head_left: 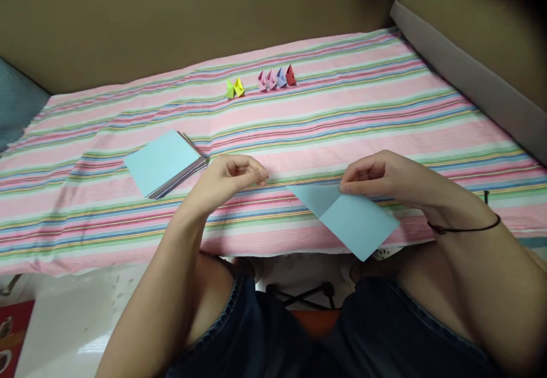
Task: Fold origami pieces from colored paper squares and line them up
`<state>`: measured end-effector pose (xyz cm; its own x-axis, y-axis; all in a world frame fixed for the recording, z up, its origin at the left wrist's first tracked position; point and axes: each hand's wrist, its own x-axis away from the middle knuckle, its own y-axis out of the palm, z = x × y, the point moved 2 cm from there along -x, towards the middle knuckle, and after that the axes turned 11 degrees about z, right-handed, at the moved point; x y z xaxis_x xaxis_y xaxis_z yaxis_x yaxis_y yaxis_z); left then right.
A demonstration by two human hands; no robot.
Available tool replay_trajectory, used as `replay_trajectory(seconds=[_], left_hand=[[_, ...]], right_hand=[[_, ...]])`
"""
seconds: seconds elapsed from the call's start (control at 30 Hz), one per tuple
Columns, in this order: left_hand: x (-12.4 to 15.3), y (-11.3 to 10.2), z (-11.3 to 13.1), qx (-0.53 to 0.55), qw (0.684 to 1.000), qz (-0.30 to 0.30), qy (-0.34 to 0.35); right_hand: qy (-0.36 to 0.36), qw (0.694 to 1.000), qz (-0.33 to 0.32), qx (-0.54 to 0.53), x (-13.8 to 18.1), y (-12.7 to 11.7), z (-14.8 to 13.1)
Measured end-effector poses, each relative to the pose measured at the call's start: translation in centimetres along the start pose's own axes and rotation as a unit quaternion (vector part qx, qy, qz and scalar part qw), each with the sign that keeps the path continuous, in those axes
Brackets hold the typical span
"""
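Observation:
A light blue sheet of origami paper (pixel 363 224) with a crease across it hangs partly over the table's front edge. My right hand (pixel 371 175) pinches its upper edge between thumb and fingers. Left of the paper and apart from it, my left hand (pixel 237 175) hovers over the cloth, its fingers curled together towards the thumb with nothing visible in them. Just beyond that hand lies a stack of origami paper (pixel 162 161) with a light blue sheet on top.
A striped cloth (pixel 333 121) covers the table. Towards the back stand small folded paper pieces: a yellow-green one (pixel 229 89), a yellow one (pixel 239 87), two pink ones, a purple one (pixel 281 77) and a red one (pixel 290 74). A padded armrest (pixel 470 70) borders the right side.

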<state>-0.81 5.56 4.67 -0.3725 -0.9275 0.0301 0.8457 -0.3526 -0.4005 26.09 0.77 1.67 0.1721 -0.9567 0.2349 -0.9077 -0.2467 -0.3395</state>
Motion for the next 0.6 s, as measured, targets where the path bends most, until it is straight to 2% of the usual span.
replay_trajectory(seconds=[0.03,0.07,0.17,0.27,0.43,0.6], left_hand=[[0.0,0.4,0.2,0.015,1.0,0.025,0.009],[0.1,1.2,0.3,0.025,1.0,0.014,0.013],[0.7,4.2,0.1,0.013,0.997,-0.078,-0.01],[1.1,6.2,-0.7,-0.015,0.995,-0.099,-0.009],[1.2,6.8,-1.7,-0.013,0.995,-0.094,-0.04],[0.9,6.4,-1.4,-0.02,0.994,-0.099,-0.033]], right_hand=[[-0.007,1.0,-0.008,0.001,0.0,0.3,-0.1],[-0.014,1.0,-0.021,0.004,-0.1,0.9,-0.2],[-0.046,0.997,-0.052,0.025,-0.2,2.8,-0.4],[-0.076,0.994,-0.043,0.06,-0.2,4.2,-0.3],[-0.106,0.989,-0.038,0.1,-0.2,5.0,-0.2],[-0.099,0.991,-0.05,0.079,-0.2,4.7,-0.4]])
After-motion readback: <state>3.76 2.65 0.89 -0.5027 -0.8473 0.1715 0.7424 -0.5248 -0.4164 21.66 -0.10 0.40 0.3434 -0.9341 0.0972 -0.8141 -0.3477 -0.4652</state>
